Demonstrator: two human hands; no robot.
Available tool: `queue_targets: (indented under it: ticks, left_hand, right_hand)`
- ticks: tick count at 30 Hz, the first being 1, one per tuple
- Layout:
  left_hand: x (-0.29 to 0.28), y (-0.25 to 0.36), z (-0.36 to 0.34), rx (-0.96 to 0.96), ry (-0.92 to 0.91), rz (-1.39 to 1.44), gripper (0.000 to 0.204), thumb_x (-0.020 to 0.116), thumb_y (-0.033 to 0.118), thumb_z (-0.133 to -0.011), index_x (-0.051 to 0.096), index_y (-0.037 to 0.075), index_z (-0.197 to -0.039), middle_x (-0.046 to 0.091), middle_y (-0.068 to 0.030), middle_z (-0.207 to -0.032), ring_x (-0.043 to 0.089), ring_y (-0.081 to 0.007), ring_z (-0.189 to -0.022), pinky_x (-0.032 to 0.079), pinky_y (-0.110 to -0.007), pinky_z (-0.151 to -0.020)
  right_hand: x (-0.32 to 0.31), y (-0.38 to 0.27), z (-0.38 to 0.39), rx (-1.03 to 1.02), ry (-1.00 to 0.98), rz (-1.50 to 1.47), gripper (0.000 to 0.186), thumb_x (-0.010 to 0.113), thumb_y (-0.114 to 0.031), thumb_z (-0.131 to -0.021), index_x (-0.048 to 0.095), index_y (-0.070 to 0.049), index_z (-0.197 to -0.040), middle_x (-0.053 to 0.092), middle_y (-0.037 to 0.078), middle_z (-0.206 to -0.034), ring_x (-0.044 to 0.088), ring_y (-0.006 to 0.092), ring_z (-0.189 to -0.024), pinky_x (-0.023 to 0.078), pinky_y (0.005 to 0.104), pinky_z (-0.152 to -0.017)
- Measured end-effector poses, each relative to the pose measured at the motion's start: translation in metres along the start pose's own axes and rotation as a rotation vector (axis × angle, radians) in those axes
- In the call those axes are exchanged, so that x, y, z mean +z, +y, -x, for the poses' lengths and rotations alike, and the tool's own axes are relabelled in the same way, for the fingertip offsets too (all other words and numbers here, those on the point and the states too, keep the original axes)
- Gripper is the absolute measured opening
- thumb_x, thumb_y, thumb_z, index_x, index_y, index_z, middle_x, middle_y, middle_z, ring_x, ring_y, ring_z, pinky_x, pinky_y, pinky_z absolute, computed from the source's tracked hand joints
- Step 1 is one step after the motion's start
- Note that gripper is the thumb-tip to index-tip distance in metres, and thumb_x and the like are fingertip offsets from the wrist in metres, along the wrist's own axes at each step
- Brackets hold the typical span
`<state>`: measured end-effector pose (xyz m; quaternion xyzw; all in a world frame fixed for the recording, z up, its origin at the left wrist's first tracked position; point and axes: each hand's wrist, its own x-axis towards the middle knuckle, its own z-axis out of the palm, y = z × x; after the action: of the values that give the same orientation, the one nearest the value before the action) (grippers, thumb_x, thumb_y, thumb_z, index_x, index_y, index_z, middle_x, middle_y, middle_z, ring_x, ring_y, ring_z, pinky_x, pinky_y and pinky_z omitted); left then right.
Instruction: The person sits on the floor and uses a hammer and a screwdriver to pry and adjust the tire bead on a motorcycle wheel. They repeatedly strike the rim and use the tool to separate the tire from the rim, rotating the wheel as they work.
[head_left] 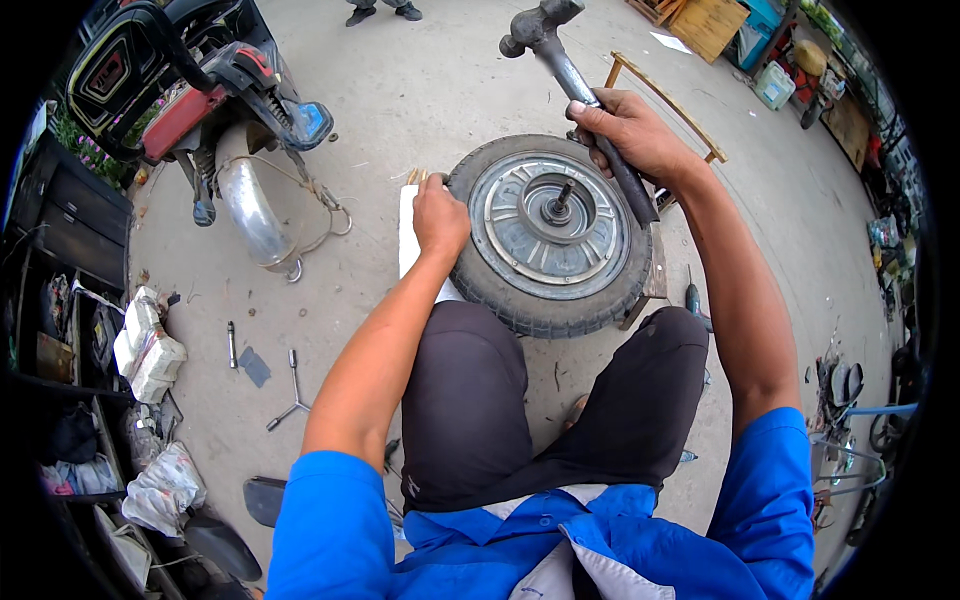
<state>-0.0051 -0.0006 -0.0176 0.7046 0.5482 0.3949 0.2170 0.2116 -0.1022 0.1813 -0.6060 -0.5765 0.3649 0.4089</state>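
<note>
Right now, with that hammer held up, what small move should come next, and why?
Perhaps ease the left hand back from the black rubber tyre before any swing. It sits at the tyre's left edge, while the right hand grips the dark-handled hammer with a grey metal head, held up near the tyre's far side; a stray blow might catch those fingers.

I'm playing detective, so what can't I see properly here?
All in the head view:
Left hand: its back hides most of the fingers, so its grip is unclear.
Wheel: its underside is hidden by its own upper side.
Wooden support: partly covered by the wheel.
Other person: cut off above the legs by the top edge.
</note>
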Motion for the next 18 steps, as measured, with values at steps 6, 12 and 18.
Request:
queue_targets:
  ticks: [6,12,18]
  left_hand:
    - [0.003,-0.002,0.001,0.02,0.007,0.004,0.027,0.047,0.003,-0.093,0.062,-0.003,-0.115,0.064,-0.0231,-0.118,0.06,-0.0437,-0.107,0.048,-0.049,-0.092]
    - [0.001,-0.001,0.0,0.008,-0.017,0.011,0.026,0.048,0.004,-0.095,0.062,-0.004,-0.116,0.063,-0.0233,-0.119,0.059,-0.0429,-0.11,0.047,-0.049,-0.095]
    - [0.001,-0.003,0.0,0.003,-0.015,0.0,0.025,0.048,0.004,-0.095,0.062,-0.004,-0.115,0.063,-0.0235,-0.12,0.058,-0.0424,-0.112,0.046,-0.048,-0.096]
  right_hand:
    - [-0.022,0.069,-0.019,0.121,0.014,0.669,0.049,0.062,-0.037,-0.096,0.07,0.011,-0.096,0.067,0.02,-0.077,0.066,0.0281,-0.072,0.05,0.0439,-0.071]
    - [-0.016,0.091,-0.032,0.081,-0.015,0.75,0.054,0.06,-0.043,-0.098,0.07,0.01,-0.096,0.068,0.026,-0.079,0.068,0.0367,-0.076,0.05,0.047,-0.073]
    - [-0.007,0.099,-0.036,-0.007,-0.038,0.858,0.05,0.057,-0.04,-0.1,0.068,0.008,-0.092,0.065,0.026,-0.078,0.065,0.0416,-0.077,0.049,0.0487,-0.072]
